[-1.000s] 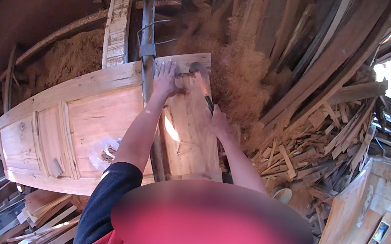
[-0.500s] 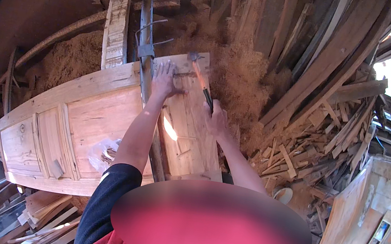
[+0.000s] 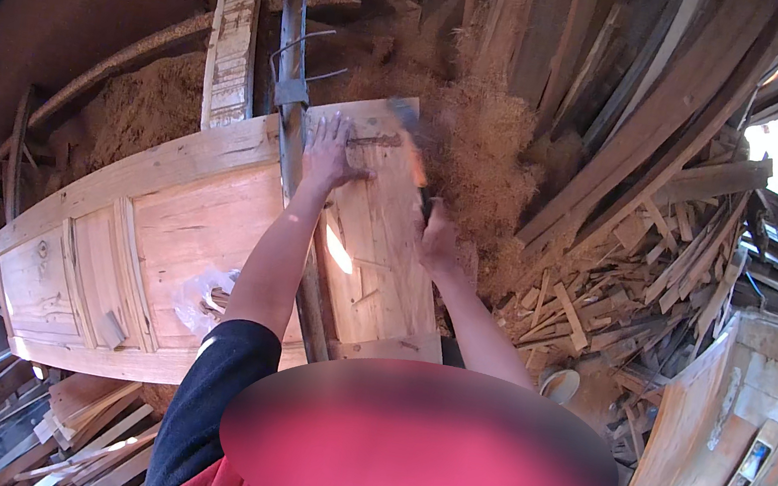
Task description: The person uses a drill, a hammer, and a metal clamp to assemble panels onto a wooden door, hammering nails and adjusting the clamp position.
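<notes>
A pale wooden panelled door [image 3: 209, 201] lies flat before me, crossed by a long metal bar clamp [image 3: 293, 93]. My left hand [image 3: 327, 155] presses flat on the door's right part, just right of the clamp, fingers spread. In my right hand [image 3: 438, 238] is a hammer [image 3: 415, 161], gripped by its dark handle end. Its orange shaft and head are smeared by motion, with the head over the door's far right corner. Whether the head touches the wood I cannot tell. A clear plastic bag [image 3: 196, 301] with small brownish pieces rests on the door, left of my left forearm.
Sawdust [image 3: 485, 137] heaps up beyond the door's right edge. Long planks [image 3: 665, 113] lean at the far right, above a pile of wood offcuts [image 3: 559, 319]. More scrap wood [image 3: 104, 432] lies at the lower left. An upright board [image 3: 234, 44] stands behind the door.
The hammer and my right hand have shifted slightly right, and the hammer is now blurred. My left hand stays pressed in about the same place.
</notes>
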Demonstrator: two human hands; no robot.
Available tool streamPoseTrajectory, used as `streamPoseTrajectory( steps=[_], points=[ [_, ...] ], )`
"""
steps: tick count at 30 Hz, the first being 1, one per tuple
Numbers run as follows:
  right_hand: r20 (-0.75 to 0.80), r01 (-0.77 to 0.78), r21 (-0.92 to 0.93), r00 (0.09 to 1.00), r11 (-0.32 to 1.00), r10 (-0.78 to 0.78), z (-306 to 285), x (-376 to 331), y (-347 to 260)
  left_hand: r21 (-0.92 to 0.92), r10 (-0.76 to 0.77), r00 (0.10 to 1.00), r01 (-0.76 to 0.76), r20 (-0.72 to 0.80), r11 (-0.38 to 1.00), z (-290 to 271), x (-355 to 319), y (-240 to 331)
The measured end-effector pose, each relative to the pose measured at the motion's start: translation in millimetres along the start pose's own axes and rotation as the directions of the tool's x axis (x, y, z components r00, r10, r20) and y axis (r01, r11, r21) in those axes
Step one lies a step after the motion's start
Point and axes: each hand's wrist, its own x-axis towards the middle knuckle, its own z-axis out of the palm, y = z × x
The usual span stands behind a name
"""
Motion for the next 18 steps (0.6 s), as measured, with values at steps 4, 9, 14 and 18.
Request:
streamPoseTrajectory(
  steps=[4, 9, 14, 18],
  points=[
    [0.192, -0.145, -0.351, 0.956, 0.925, 0.222, -4.0, 26.4, 4.8, -0.020, -0.006, 0.999, 0.007, 0.044, 1.000, -14.4, 3.4, 12.9],
    [0.090, 0.006, -0.037, 0.996, 0.999, -0.003, -0.3, 4.7, -8.7, -0.031, 0.011, 0.999, -0.012, -0.044, 0.999, 2.7, -0.5, -4.1],
    [0.223, -0.129, -0.334, 0.952, 0.934, 0.211, -2.1, 15.9, 5.3, -0.014, 0.031, 0.998, -0.032, -0.052, 0.999, 6.5, 3.0, -0.2],
    [0.102, 0.041, -0.135, 0.994, 0.990, -0.028, -3.4, 5.0, -15.7, -0.079, 0.019, 0.999, -0.022, -0.045, 0.997, -5.5, -5.4, -0.7]
  ],
)
